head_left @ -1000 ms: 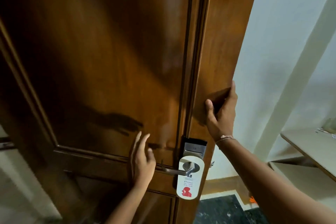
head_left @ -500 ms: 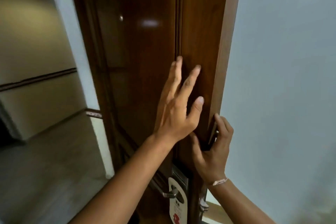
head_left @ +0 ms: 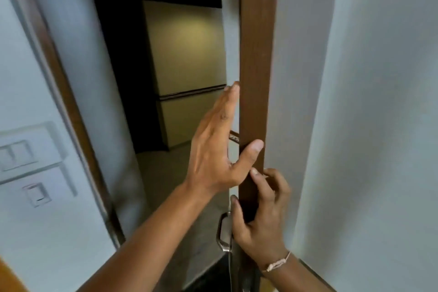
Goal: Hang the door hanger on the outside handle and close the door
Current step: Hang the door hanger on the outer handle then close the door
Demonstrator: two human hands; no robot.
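Corridor behind | door [head_left: 257, 54] edge-on, upright | left hand [head_left: 216, 149] flat, thumb across edge | right hand [head_left: 260, 216] gripping edge

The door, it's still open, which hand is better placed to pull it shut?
The right hand, probably. Its fingers wrap the door's edge just above the metal handle, so it can pull. The left hand lies mostly flat against the outer side, with only its thumb on the edge.
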